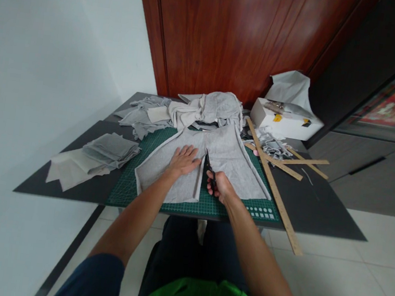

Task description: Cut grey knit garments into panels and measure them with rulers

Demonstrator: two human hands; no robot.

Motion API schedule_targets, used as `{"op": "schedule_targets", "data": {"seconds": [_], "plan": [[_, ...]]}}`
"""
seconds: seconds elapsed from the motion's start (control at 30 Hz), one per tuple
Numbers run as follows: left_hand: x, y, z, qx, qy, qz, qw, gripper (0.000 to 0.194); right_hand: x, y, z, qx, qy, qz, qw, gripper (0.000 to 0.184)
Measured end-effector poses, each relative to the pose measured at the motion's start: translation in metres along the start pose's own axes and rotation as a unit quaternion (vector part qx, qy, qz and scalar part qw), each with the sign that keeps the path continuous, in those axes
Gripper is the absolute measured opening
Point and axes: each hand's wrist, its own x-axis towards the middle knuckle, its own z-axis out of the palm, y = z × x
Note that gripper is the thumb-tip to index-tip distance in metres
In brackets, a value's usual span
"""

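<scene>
White wall (47, 75) fills the left side of the frame. Dark table (324, 203) runs across the middle; at its left end, a pale cloth piece (74, 167) with folded grey cloths (110, 148) partly on top. Crumpled grey cloth (145, 118) upper left of center, at the back edge of the green cutting mat (124, 189). Left hand (182, 160), center of frame: palm down, fingers a bit spread, lying flat on the left part of the grey fabric (237, 160). That fabric lies on the mat mid-frame, slit up from its lower edge, mat showing in the gap. Bigger cloth heap (220, 108) behind it, upper center, in front of the reddish wood door (234, 36). Black scissors (208, 163) at the slit, just right of the left hand, blades pointing up-frame, tips at the fabric; can't tell how far apart the blades are. Right hand (220, 185), just right of center: fingers curled around the scissors handles. Long wooden ruler (274, 185) slants down right of the fabric, lower end past the table edge. White box (281, 122) upper right, cloth scraps (272, 144) in front, shorter wooden rulers (305, 161) crossing beside them. Dark cabinet (372, 176) far right
</scene>
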Motion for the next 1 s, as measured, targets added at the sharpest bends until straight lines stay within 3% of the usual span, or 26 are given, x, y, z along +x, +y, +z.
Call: {"op": "schedule_targets", "data": {"seconds": [1.0], "plan": [[0.0010, -0.0015, 0.0027, 0.011, -0.001, 0.000, 1.000, 0.073, 0.0095, -0.0089, 0.0075, -0.010, 0.012, -0.007, 1.000, 0.030]]}}
